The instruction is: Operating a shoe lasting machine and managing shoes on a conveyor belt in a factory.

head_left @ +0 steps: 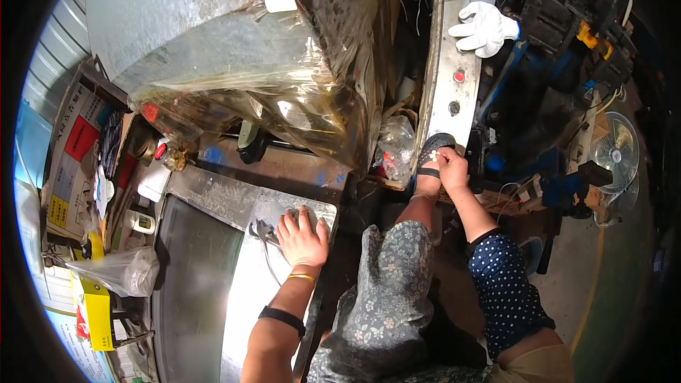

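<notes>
filling the upper left of the frame is a big metal machine draped in clear, stained plastic sheet. below it, at lower left, a steel table runs toward the bottom edge. a vertical metal panel with a red button stands at upper centre, and a white glove lies on top of it. a fan sits at the right edge; a yellow box and a clear bag sit at lower left.

the left hand lies flat and spread on the table edge, gripping nothing, just beside some pliers. the right hand is at centre right, fingers pinched closed on a small pale piece, held right at the sandal on the raised foot, close to the panel's lower end.

judging by this, the work is a small fix at the sandal strap. it would go best with the left hand kept planted for balance, the foot steady on its rest, and the pinch kept tight so the piece does not slip. what the piece is i cannot tell; it is too small.
</notes>
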Tool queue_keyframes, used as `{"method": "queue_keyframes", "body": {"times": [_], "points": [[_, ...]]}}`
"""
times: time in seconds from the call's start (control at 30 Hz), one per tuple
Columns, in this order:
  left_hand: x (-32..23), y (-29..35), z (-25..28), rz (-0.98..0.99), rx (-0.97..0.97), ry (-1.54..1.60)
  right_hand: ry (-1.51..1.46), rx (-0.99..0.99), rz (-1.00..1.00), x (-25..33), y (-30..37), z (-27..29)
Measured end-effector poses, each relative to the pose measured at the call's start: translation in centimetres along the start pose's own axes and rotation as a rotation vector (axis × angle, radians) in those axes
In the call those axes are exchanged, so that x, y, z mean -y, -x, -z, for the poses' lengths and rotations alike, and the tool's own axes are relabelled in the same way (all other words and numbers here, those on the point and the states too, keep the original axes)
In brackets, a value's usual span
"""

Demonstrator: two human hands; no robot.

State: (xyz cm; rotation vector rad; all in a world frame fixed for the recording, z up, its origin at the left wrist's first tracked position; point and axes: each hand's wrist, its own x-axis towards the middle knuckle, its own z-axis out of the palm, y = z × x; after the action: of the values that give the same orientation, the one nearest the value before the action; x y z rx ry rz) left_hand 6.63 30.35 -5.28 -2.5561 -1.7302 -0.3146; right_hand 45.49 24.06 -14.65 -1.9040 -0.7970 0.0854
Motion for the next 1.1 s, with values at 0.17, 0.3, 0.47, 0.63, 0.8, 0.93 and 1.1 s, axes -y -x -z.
{"method": "queue_keyframes", "body": {"times": [0.17, 0.3, 0.47, 0.63, 0.8, 0.93, 1.1], "points": [[0.0, -0.1, 0.0, 0.009, 0.028, 0.017, 0.182, -0.014, 0.241, 0.3, 1.2, -0.2], [0.1, 0.0, 0.0, -0.006, 0.012, 0.020, 0.062, -0.002, 0.111, 0.3, 1.0, -0.2], [0.0, -0.1, -0.1, -0.031, -0.014, 0.016, 0.048, -0.006, 0.144, -0.3, 0.9, -0.1], [0.2, 0.0, -0.4, -0.027, -0.035, 0.009, 0.147, 0.002, 0.275, 0.6, 1.7, 0.5], [0.3, 0.0, -0.4, -0.045, -0.046, 0.020, 0.293, 0.039, 0.451, 0.6, 3.4, 1.0], [0.3, 0.0, -0.2, -0.045, -0.062, 0.013, 0.353, 0.044, 0.361, 1.6, 5.0, 0.2], [-0.2, -0.2, 0.3, -0.067, -0.062, -0.012, 0.301, -0.037, 0.201, 0.6, 5.9, -0.5]]}}
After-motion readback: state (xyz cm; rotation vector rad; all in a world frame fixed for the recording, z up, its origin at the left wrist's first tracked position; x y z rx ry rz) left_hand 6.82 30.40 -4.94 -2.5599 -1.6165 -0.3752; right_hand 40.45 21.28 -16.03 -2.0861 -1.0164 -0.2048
